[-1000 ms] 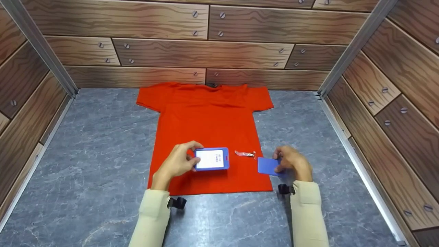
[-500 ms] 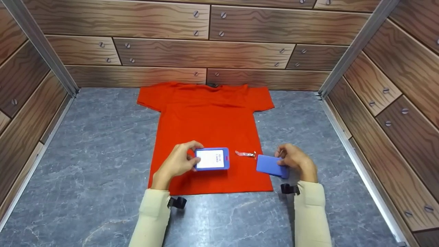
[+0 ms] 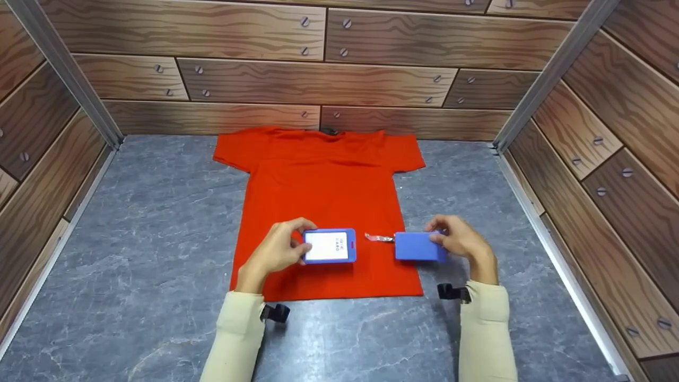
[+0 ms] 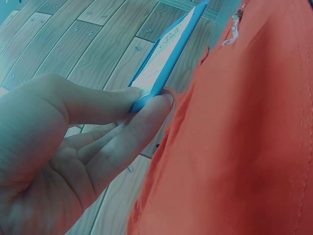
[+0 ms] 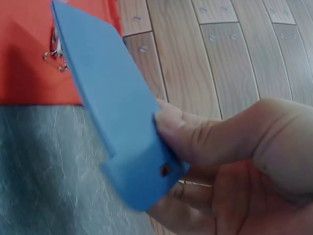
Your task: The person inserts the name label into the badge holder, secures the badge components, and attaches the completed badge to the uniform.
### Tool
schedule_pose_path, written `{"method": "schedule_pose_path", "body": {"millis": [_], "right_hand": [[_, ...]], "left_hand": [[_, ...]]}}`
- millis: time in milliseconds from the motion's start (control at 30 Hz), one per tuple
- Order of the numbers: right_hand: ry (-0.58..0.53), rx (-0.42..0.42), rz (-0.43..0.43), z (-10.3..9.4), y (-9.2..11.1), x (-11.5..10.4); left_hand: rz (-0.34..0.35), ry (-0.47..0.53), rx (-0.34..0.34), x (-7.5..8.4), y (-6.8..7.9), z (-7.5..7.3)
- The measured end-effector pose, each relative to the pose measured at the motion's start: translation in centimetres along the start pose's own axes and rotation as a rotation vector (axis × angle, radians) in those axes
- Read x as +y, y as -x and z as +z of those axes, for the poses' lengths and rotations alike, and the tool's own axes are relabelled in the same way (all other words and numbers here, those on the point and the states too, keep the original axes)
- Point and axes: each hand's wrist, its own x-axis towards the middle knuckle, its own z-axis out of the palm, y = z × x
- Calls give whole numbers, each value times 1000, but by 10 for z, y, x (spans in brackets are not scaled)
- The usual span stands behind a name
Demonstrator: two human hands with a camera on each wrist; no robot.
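Head view, sideways relation: on my feed the blue card holder (image 3: pixel 324 261) is at left and the blue cover (image 3: pixel 414 248) at right, near short ends facing; I judge this gap to matter most.
Long axes: both run left to right, roughly in line.
Left hand (image 3: pixel 278 248): nearer the card holder, pinching its left short end, thumb on top.
Right hand (image 3: pixel 459 240): nearer the cover, pinching its right end, raised over the shirt's side edge and the worktop (image 3: pixel 159 254).
Clip (image 3: pixel 382 239): on the shirt between the two, a pinkish strap with a shiny metal end; that end meets the cover's outline from my angle, but I cannot tell whether they touch.
Card (image 3: pixel 324 245): white, printed, framed by the blue rim, a narrow slot (image 3: pixel 352 245) beyond its right end.
Shirt (image 3: pixel 321 196): red soft cloth, spread flat, slight folds near the neck.
Worktop: grey, marbled, with a sheen.
Walls (image 3: pixel 318 82): wood-patterned planks.
Left wrist view, card holder: almost edge-on to me, slim and stiff-looking, its long axis slanting up away from the fingertips; thumb on the card side, forefinger behind.
Right wrist view, cover: tilted, smooth, plastic-looking, with a stepped, rounded end and a small hole (image 5: pixel 166 170) near the thumb; fingers back it from behind.
Clip there: beyond the cover, partly hidden by it.
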Motion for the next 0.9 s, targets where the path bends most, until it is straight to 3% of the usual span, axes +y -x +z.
{"method": "schedule_pose_path", "body": {"millis": [300, 533, 767, 900], "right_hand": [[-30, 85, -22, 6, -2, -13], [-93, 146, 25, 14, -5, -22], [-125, 164, -46, 25, -11, -32], [-124, 179, -41, 29, -12, -38]], "left_hand": [[-4, -5, -9, 0, -2, 1], [-7, -2, -12, 0, -1, 1], [-13, -5, -7, 0, 0, 0], [-8, 2, -7, 0, 0, 0]]}}
